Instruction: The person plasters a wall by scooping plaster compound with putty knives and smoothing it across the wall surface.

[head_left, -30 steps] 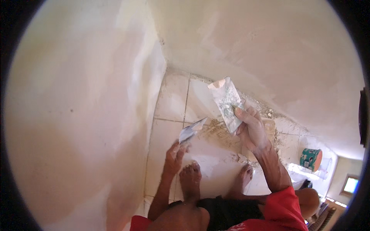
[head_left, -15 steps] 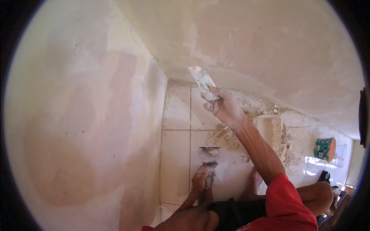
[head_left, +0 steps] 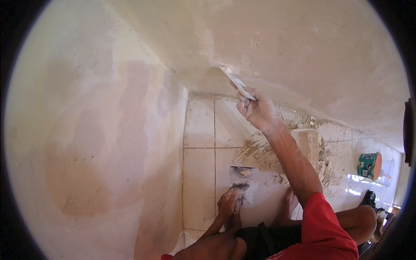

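Raised ahead, my right hand (head_left: 259, 110) is closed around a filler-smeared putty knife (head_left: 239, 83). The blade is turned nearly edge-on, with a pale lump of filler at its tip. That tip appears to meet the right-hand wall (head_left: 277, 56) by a pale, patchy filled area. Low down near my legs, my left hand (head_left: 228, 203) grips the dusty handle of what looks like a broad putty knife (head_left: 238, 175). A small cream lump of filler (head_left: 245, 172) sits on its flat blade.
Another wall (head_left: 95, 130) with patches of filler meets the right one in a corner. On the tiled floor (head_left: 199, 169) lie a shallow cream tray (head_left: 308, 145), crumbled debris (head_left: 324, 167) and smears. Further right is a green tub (head_left: 369, 167). My bare foot (head_left: 289, 203) rests on the tiles.
My right hand has moved up and slightly right, nearer the wall. Its putty knife has turned from showing its flat face to nearly edge-on. My left hand keeps its grip low down.
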Motion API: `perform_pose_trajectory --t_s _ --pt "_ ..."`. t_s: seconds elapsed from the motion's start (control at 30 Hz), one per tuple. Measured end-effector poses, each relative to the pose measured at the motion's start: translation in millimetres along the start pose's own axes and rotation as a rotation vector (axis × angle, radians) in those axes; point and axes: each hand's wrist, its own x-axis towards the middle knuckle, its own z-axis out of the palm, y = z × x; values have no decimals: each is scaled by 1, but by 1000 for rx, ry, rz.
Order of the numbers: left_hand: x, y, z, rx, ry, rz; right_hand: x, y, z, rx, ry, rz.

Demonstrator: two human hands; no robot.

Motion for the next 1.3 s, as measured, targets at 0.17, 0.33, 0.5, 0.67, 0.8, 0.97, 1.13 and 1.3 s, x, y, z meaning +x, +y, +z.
perform_pose_trajectory --t_s 0.17,0.33,0.5,0.67,0.8,0.97,1.13,1.3 --pt "-2 1 1 10 29 -130 -7 -18 2 74 -4 -30" --pt "0 21 7 54 10 -30 -12 -43 8 161 -15 -52" --pt "-6 -19 -6 175 132 -27 -23 -64 25 267 -143 14" --pt "-1 52 14 190 7 -97 -49 -104 51 273 -258 24" --pt "-4 -33 -15 278 60 -82 -80 -116 100 336 -297 80" --pt "-3 1 2 86 86 -210 -133 -99 95 325 -410 147" --pt "-2 31 1 -65 -95 -55 -88 -8 47 -438 75 -68" --pt "-5 32 16 -211 -27 -61 -36 15 4 -213 165 10"
